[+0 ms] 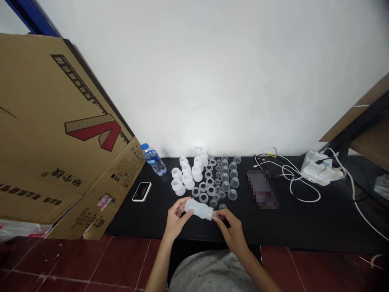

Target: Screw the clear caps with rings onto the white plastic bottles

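My left hand grips the body of a frosted white plastic bottle lying on its side, just above the table. My right hand is at the bottle's neck, its fingers pinching a small clear part there. The fingers partly hide this part, so its shape is hard to make out. Just beyond my hands stand several frosted white bottle bodies, several translucent rings and several clear cups, set out in rough rows on the black table.
A large cardboard sheet leans in from the left. A water bottle with a blue cap and a small black device sit nearby. To the right are a blurred rectangle, white cables and a white appliance.
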`<state>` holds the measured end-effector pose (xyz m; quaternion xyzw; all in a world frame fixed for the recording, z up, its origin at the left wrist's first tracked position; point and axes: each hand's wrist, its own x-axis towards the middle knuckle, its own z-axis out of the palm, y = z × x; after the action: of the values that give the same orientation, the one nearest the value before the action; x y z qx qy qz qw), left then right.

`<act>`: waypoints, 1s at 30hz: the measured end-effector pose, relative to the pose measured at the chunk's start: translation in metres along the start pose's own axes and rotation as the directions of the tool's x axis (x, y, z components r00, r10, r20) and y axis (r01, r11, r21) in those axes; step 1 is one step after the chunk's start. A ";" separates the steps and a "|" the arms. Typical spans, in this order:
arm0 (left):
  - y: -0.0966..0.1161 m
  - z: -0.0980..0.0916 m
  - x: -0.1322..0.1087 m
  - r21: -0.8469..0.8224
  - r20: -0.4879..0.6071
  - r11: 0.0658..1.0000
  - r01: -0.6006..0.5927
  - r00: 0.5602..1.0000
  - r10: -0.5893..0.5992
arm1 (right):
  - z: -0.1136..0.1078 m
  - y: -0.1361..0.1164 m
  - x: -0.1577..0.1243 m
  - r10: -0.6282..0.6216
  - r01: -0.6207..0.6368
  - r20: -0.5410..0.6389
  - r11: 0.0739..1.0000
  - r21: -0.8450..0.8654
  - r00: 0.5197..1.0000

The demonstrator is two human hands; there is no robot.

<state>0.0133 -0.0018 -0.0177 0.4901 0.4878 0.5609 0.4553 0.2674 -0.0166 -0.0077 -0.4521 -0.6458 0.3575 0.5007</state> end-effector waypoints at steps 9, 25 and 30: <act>0.000 0.000 0.001 0.003 -0.010 1.000 0.001 1.000 -0.001 | 0.000 0.001 0.001 -0.061 0.061 -0.021 0.998 0.026 0.998; 0.004 0.002 0.001 -0.027 0.003 1.000 0.011 1.000 -0.011 | 0.002 0.004 -0.002 -0.067 0.069 -0.056 0.997 0.030 0.996; 0.007 0.001 0.000 -0.025 0.032 1.000 0.002 1.000 -0.001 | 0.001 0.002 -0.001 -0.020 0.021 -0.051 0.999 0.036 0.999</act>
<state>0.0141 -0.0023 -0.0106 0.4929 0.4739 0.5588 0.4693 0.2669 -0.0165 -0.0103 -0.4450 -0.6308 0.3527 0.5288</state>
